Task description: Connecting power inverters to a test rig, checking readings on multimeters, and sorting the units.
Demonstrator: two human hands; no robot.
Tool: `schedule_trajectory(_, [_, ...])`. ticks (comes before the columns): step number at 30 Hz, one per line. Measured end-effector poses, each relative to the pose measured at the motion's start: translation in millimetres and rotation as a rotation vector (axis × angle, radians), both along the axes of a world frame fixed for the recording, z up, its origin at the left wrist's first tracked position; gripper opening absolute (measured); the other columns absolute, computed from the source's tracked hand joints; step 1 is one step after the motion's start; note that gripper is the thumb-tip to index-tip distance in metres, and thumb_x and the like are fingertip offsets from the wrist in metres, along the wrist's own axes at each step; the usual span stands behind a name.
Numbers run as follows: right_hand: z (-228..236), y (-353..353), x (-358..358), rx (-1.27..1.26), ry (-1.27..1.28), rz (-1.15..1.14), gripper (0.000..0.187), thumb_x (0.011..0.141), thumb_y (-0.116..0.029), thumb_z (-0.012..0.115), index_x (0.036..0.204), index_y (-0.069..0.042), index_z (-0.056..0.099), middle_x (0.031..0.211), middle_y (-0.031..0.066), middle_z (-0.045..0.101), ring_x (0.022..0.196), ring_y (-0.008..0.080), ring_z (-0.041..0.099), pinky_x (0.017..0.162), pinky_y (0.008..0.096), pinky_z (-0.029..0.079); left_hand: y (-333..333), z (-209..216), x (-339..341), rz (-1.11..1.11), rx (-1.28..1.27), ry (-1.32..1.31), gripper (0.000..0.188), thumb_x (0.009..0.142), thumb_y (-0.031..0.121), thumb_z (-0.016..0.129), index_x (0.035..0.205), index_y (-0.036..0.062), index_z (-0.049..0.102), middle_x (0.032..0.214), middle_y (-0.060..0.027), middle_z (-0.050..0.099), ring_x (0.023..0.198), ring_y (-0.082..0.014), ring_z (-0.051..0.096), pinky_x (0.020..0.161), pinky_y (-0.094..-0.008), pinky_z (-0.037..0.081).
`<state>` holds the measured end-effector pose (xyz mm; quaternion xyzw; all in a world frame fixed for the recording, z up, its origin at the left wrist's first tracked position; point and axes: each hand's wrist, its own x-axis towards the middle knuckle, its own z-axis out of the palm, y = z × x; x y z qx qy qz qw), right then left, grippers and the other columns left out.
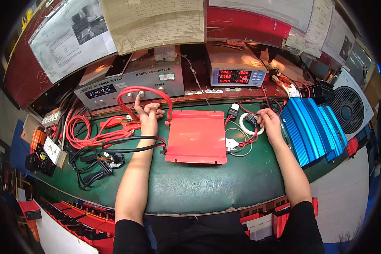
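Note:
A red metal box (195,137) lies flat on the green bench in front of me. Thick red and black cables run from its left side, and a white plug (231,144) sits at its right side. My left hand (148,113) reaches past the red cable loop, its index fingertip at a knob (141,95) on the grey power supply (122,78). Its other fingers are apart and partly bent, holding nothing. Beside a black connector (252,119) on thin red and black wires, my right hand (270,122) has its fingers curled; what they grip is hidden.
Red cables (82,133) with clamps and black leads (89,165) lie at the left. A meter with red digits (237,76) stands behind. A white tape roll (242,125) is under the wires. Blue finned cases (309,131) and a grey fan (349,103) stand at the right.

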<state>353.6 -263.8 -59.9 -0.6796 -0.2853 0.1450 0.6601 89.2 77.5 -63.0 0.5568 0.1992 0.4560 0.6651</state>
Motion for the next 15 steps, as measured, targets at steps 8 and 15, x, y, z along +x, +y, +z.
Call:
schedule_trajectory(8, [-1.3, 0.5, -1.0, -0.017, -0.016, 0.021, 0.017, 0.099, -0.015, 0.053, 0.097, -0.003, 0.065, 0.071, 0.0001, 0.060, 0.059, 0.0052, 0.050, 0.056, 0.0189, 0.039, -5.4, 0.7, 0.2, 0.013, 0.028, 0.016, 0.076, 0.099, 0.015, 0.056, 0.154, 0.0204, 0.003, 0.103, -0.0100, 0.063, 0.072, -0.0137, 0.063, 0.065, -0.0237, 0.048])
schedule_trajectory(15, [0.0, -0.6, -1.2, -0.045, -0.032, 0.023, 0.016, 0.099, -0.014, 0.053, 0.097, -0.003, 0.064, 0.072, 0.0001, 0.060, 0.061, 0.0054, 0.050, 0.057, 0.0195, 0.039, -3.2, -1.4, -0.2, -0.002, 0.026, 0.010, 0.076, 0.099, 0.016, 0.056, 0.154, 0.0198, 0.002, 0.103, -0.0102, 0.063, 0.073, -0.0140, 0.063, 0.065, -0.0241, 0.049])
